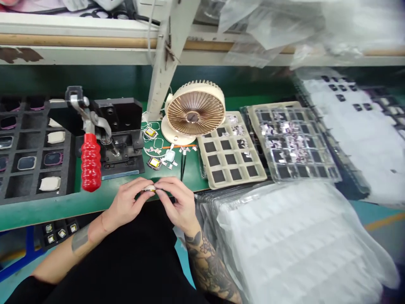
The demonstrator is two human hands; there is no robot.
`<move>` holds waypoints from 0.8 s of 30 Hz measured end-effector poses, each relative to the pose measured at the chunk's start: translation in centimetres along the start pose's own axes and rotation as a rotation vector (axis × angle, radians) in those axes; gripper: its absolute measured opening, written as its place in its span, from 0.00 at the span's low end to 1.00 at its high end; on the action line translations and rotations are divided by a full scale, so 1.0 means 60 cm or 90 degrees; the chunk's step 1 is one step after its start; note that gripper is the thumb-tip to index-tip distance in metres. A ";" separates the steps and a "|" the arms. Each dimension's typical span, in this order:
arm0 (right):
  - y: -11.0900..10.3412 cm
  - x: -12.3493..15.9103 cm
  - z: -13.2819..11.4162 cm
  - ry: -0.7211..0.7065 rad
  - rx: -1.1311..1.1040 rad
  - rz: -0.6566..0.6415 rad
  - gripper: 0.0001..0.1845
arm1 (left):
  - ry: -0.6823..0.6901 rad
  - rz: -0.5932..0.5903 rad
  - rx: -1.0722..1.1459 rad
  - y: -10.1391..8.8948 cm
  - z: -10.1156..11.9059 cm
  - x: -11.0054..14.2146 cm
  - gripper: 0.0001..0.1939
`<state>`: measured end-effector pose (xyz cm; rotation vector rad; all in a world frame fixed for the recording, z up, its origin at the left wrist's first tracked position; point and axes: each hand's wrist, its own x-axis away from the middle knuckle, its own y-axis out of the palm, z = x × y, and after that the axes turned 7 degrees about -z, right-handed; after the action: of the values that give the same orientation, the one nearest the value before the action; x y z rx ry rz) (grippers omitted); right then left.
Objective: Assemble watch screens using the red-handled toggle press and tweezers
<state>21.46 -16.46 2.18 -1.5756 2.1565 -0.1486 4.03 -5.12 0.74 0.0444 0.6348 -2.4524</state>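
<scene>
At the front edge of the green bench, my left hand [129, 199] and my right hand [179, 202] meet over a small watch case [149, 188]. The case is silvery with a bit of yellow, and is tilted nearly edge-on. Thumb and fingers of both hands pinch it from opposite sides, hiding part of it. Just beyond, an open watch case with a yellow insert [154, 163] lies on the bench, and another such case [150, 133] sits farther back. Small silvery pieces [171, 166] and a pair of dark tweezers [183, 165] are near them.
To the left stands a toggle press with a red handle [90, 162], beside a black foam tray [27, 177] of watch parts. A cream fan [194, 114] is behind my hands. Compartment trays [218, 180] fill the right side, with plastic-wrapped stacks [294, 236] in front.
</scene>
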 end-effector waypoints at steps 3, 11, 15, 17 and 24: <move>-0.002 0.009 0.013 -0.021 0.106 -0.020 0.13 | 0.020 -0.040 -0.075 0.006 -0.008 0.004 0.09; -0.002 0.027 0.048 0.008 0.210 0.027 0.09 | -0.036 -0.086 -0.075 0.002 -0.018 0.004 0.10; -0.036 0.005 0.085 0.061 0.360 0.186 0.09 | -0.121 -0.029 -0.025 -0.006 -0.029 0.007 0.09; -0.046 -0.011 0.109 0.081 0.474 0.192 0.09 | -0.155 -0.031 0.013 -0.005 -0.033 0.009 0.09; -0.042 -0.021 0.101 0.094 0.550 0.133 0.08 | -0.157 -0.041 0.072 0.005 -0.048 0.021 0.12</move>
<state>26.52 -15.08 -1.92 -0.8520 1.9208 -0.9973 2.84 -4.70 -2.12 -0.2330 0.3943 -2.5015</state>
